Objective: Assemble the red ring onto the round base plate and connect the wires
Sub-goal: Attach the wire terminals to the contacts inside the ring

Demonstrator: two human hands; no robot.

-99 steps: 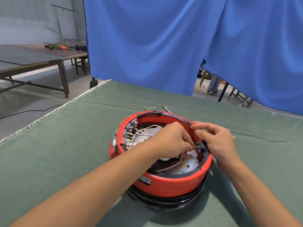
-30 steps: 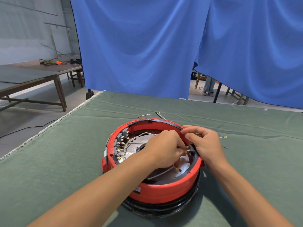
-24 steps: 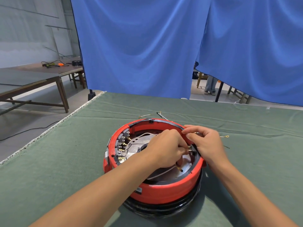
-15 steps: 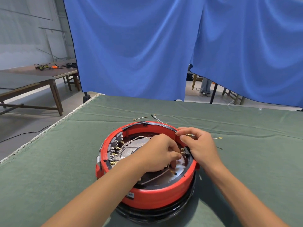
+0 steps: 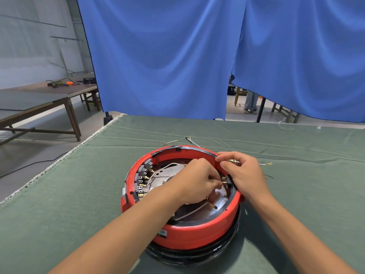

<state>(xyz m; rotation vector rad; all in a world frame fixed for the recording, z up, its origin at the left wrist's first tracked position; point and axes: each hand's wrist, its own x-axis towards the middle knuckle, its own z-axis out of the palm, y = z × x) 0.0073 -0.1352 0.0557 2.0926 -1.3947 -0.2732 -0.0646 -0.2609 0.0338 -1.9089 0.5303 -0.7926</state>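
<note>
The red ring [image 5: 197, 232] sits flat on the round base plate [image 5: 169, 175], its open side facing straight up. Being circular, it has no long axis. A row of brass terminals [image 5: 143, 183] lines the inner wall from about nine to ten o'clock. The assembly rests on the green cloth [image 5: 69, 204] at the near middle of the table, with a black rim [image 5: 189, 258] showing under the ring at six o'clock.

Both hands meet over the ring's three o'clock side. The left hand [image 5: 195, 182] reaches in from seven o'clock, its forearm crossing the near-left wall. The hand hangs knuckles up over the plate with fingers curled down and pinched together near a small brass connector [image 5: 224, 181] on the inner wall. Whether the fingertips actually grip that connector or a wire end cannot be told. A white wire [image 5: 189, 213] trails out from under this hand across the plate toward six o'clock.

The right hand [image 5: 246, 175] comes in from five o'clock and lies across the ring's rim at two to three o'clock. Its thumb and forefinger are closed on the top edge of the ring, and the other fingers fold over the outside.

Loose wires [image 5: 265, 164] with ring lugs lie on the cloth just beyond the right hand, and more wire ends [image 5: 187, 139] lie past the ring at twelve o'clock.
</note>
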